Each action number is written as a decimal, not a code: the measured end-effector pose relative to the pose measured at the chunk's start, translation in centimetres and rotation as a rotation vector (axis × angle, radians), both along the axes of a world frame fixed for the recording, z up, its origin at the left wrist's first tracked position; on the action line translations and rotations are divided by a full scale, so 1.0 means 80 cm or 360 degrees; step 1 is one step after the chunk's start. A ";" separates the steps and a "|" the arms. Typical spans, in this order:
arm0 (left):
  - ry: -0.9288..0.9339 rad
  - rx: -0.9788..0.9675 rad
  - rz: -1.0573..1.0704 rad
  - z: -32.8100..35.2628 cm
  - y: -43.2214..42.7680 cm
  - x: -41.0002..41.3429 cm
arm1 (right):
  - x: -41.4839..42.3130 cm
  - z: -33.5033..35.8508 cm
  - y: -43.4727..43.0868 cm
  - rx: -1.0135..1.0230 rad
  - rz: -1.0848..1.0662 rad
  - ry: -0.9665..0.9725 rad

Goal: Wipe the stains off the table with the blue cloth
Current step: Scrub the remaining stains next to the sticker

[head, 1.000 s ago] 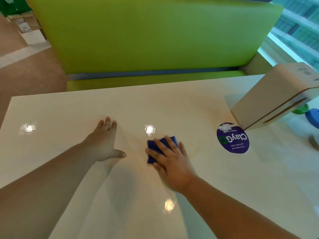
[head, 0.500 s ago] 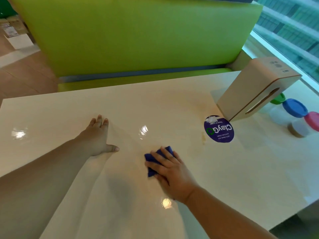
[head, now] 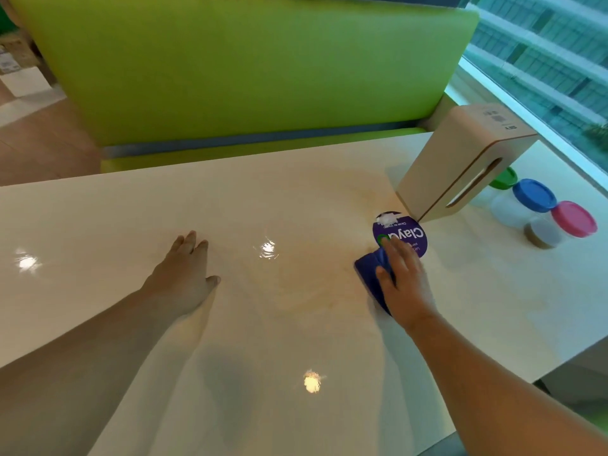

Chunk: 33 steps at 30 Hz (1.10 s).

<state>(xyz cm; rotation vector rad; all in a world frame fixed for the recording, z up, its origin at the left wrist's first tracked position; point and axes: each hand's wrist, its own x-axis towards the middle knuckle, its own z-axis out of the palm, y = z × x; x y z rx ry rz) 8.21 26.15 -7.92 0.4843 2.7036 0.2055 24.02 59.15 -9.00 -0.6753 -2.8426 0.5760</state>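
Observation:
The blue cloth [head: 370, 273] lies folded on the glossy cream table [head: 164, 212], right of centre. My right hand [head: 403, 281] presses flat on it with straight fingers, the fingertips reaching over the edge of a round purple sticker [head: 409, 233]. Faint brownish smears [head: 312, 284] spread over the table left of the cloth and up toward the far right. My left hand [head: 184, 271] rests flat on the table at the left, fingers straight, holding nothing.
A beige tissue box [head: 460, 162] stands at the far right of the table. Beside it sit small tubs with green [head: 503, 177], blue [head: 533, 194] and pink [head: 574, 218] lids. A green bench [head: 246, 70] runs behind the table. A window is at the right.
My right hand has slid the blue cloth to the right across the table, up to the purple sticker. My left hand has stayed flat in place.

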 end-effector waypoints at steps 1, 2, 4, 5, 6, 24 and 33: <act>-0.0014 -0.0002 -0.0020 -0.003 0.001 0.002 | 0.000 -0.006 0.004 0.0143 0.0152 -0.0213; -0.0030 -0.0012 -0.0042 -0.006 0.001 0.004 | -0.004 -0.018 0.009 0.0210 0.0223 -0.0387; -0.0043 -0.0047 -0.0083 -0.010 0.001 0.003 | -0.019 -0.026 0.007 0.0197 0.0153 -0.0490; -0.0043 -0.0064 -0.0101 -0.011 0.001 0.002 | -0.031 -0.028 0.001 0.0192 0.0079 -0.0473; -0.0045 -0.0081 -0.0114 -0.011 0.000 0.001 | -0.046 -0.029 -0.006 0.0203 0.0016 -0.0457; -0.0057 -0.0058 -0.0097 -0.010 -0.003 0.003 | -0.025 -0.031 -0.088 0.0142 0.0306 -0.0320; -0.0082 -0.0050 -0.0107 -0.006 -0.006 0.003 | -0.005 -0.040 -0.160 0.0294 0.0980 -0.0232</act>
